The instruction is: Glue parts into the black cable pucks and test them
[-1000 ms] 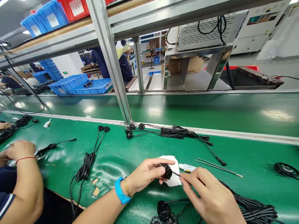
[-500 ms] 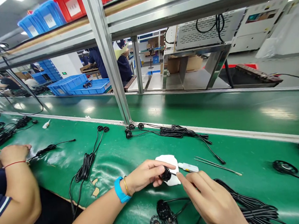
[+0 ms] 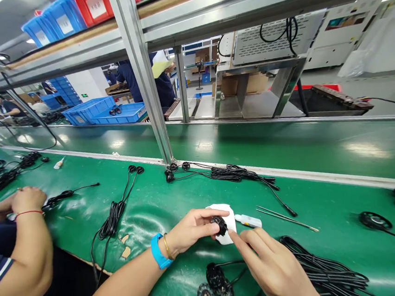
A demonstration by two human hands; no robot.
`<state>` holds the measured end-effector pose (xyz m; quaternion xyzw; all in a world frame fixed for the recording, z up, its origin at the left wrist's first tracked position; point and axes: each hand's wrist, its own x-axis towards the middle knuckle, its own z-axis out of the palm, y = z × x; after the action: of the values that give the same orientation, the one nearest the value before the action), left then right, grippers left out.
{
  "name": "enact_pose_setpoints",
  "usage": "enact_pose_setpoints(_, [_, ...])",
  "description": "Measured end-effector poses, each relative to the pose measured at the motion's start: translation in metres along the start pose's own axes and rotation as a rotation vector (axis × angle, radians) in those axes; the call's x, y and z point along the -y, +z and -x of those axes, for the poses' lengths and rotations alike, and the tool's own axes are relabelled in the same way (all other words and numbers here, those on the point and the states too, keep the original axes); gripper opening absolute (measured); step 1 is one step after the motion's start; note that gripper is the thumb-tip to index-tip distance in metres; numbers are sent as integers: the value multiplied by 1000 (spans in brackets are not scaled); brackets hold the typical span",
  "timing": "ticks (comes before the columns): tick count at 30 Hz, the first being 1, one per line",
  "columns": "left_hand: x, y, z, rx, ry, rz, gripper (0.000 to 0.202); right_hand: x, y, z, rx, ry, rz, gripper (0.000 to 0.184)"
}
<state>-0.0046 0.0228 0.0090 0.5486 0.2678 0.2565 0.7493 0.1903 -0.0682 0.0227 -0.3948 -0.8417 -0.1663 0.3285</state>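
Note:
My left hand [image 3: 191, 232], with a blue band on its wrist, pinches a small round black plastic part [image 3: 220, 225] between thumb and fingers. Close to the part's right edge is the index fingertip of my right hand [image 3: 273, 264]. Its fingers are curled together, and what they hold, if anything, is hidden. Beneath the part lies a white pad [image 3: 227, 212], with a small white bottle [image 3: 248, 221] beside it. Nearer me are round black cable heads [image 3: 215, 276]. A coiled black cable [image 3: 331, 270] runs past my right hand.
Two thin metal rods [image 3: 288, 218] lie right of the bottle. More bundled black cables [image 3: 111, 219] rest on the green mat [image 3: 174, 201]. A metal post [image 3: 142, 79] rises at the back edge. At left, a co-worker's arm [image 3: 35, 247] leans on the table.
My right fingertip has moved left, closer to the black part, which has turned slightly in my left fingers. The co-worker's hand at left has shifted to the right.

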Motion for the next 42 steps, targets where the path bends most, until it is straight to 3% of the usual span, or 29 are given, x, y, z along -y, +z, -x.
enact_pose_setpoints(6, [4, 6, -2, -39, 32, -6, 55, -4, 13, 15, -8, 44, -15, 32])
enact_pose_setpoints(13, [14, 11, 0, -115, 6, -71, 59, -3, 15, 12, -14, 27, -28, 30])
enact_pose_setpoints(17, [17, 17, -1, -224, -15, -81, 50, -2, 17, 9, -14, 12, -32, 30])
enact_pose_setpoints(24, [25, 20, -4, -277, -55, 86, 48, 2, 25, 15, 39, 32, -6, 28])
enact_pose_setpoints(31, [24, 21, -4, -299, -33, 252, 41, 11, 32, 18, 14, 182, 78, 14])
enact_pose_setpoints(35, [25, 28, -1, -314, 39, 60, 39, 12, 34, 22, -12, 261, 62, 7])
enact_pose_setpoints(42, [29, 31, 6, -272, 148, -232, 41, 12, 39, 21, -63, 299, 1, 13])
